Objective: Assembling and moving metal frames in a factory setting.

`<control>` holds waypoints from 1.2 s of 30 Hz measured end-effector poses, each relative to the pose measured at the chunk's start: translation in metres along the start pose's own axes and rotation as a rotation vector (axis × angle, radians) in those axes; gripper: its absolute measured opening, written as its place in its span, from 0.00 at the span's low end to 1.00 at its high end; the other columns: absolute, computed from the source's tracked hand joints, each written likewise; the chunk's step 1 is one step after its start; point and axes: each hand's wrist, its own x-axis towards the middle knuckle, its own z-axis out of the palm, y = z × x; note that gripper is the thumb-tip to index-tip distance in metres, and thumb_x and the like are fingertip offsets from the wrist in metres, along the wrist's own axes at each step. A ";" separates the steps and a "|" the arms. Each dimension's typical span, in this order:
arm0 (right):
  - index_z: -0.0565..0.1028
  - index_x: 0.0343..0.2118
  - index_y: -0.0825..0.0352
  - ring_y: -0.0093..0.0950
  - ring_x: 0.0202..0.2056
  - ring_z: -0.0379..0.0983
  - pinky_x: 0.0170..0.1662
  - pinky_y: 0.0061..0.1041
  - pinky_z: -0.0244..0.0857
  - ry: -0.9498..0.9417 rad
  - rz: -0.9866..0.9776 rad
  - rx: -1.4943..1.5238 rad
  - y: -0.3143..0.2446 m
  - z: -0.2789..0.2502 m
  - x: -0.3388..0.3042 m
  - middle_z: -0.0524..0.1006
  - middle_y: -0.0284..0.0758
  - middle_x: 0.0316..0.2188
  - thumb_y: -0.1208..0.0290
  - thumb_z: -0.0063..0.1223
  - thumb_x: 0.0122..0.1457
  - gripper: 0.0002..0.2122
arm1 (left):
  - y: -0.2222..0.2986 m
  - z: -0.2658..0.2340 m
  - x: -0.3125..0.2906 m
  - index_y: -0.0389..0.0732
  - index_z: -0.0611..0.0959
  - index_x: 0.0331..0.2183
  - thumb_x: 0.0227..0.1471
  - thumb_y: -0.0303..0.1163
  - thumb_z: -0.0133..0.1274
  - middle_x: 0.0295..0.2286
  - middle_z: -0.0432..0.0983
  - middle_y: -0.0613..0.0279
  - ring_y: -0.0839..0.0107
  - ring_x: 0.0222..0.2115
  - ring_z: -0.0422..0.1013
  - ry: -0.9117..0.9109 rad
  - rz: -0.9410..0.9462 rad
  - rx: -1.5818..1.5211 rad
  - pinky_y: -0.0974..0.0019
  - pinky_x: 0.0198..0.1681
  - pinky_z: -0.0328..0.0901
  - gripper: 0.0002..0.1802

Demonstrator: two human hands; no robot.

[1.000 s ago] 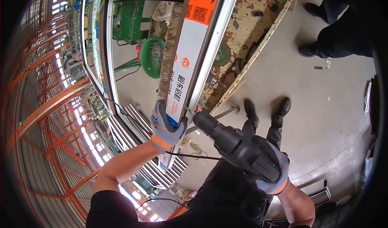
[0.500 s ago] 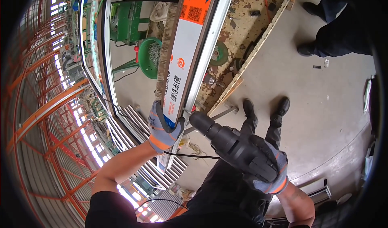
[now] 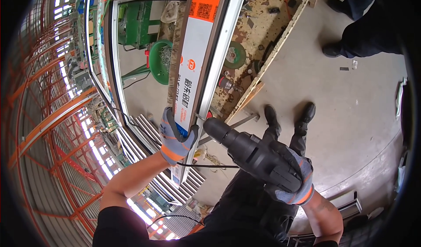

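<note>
My right hand (image 3: 296, 177), in a grey and orange glove, is wrapped round a black power drill (image 3: 252, 152). The drill points up and left, and its thin bit meets the side of a brown and silver aluminium frame (image 3: 219, 49). White, orange and blue protective film (image 3: 193, 49) covers the frame's upper face. My left hand (image 3: 175, 137), gloved alike, grips that frame member just left of the drill's tip, with the thumb over its face near the film's blue end. A black cord (image 3: 210, 166) runs between the left wrist and the drill.
Behind the frame stand a green bowl of screws (image 3: 162, 60) and a green machine (image 3: 138, 23). A worn bench (image 3: 258, 28) holds a grinding disc (image 3: 235, 55) and loose tools. Another person's legs (image 3: 366, 32) are at upper right. Metal profiles (image 3: 144, 133) lie at left.
The frame member has shifted slightly left. The drill and both hands have moved a little left with it, each hand keeping its hold.
</note>
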 end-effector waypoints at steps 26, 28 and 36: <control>0.67 0.56 0.73 0.29 0.32 0.77 0.40 0.24 0.70 -0.005 -0.030 -0.096 -0.005 0.002 0.022 0.78 0.35 0.35 0.68 0.66 0.43 0.35 | 0.011 -0.004 0.013 0.34 0.73 0.40 0.35 0.29 0.60 0.31 0.70 0.44 0.44 0.31 0.68 0.011 -0.030 -0.032 0.49 0.34 0.63 0.25; 0.67 0.56 0.73 0.32 0.30 0.76 0.38 0.25 0.70 -0.051 0.062 0.024 -0.001 0.000 0.023 0.78 0.37 0.35 0.67 0.67 0.41 0.36 | 0.011 -0.006 0.015 0.34 0.74 0.41 0.35 0.29 0.61 0.32 0.70 0.44 0.44 0.31 0.68 0.019 0.018 -0.006 0.49 0.34 0.63 0.26; 0.70 0.53 0.75 0.34 0.29 0.77 0.38 0.26 0.71 0.018 -0.002 -0.159 -0.001 0.007 0.021 0.79 0.39 0.36 0.68 0.62 0.33 0.36 | 0.000 -0.004 0.006 0.32 0.73 0.42 0.36 0.32 0.62 0.34 0.70 0.43 0.44 0.33 0.68 -0.093 -0.092 -0.024 0.48 0.36 0.64 0.29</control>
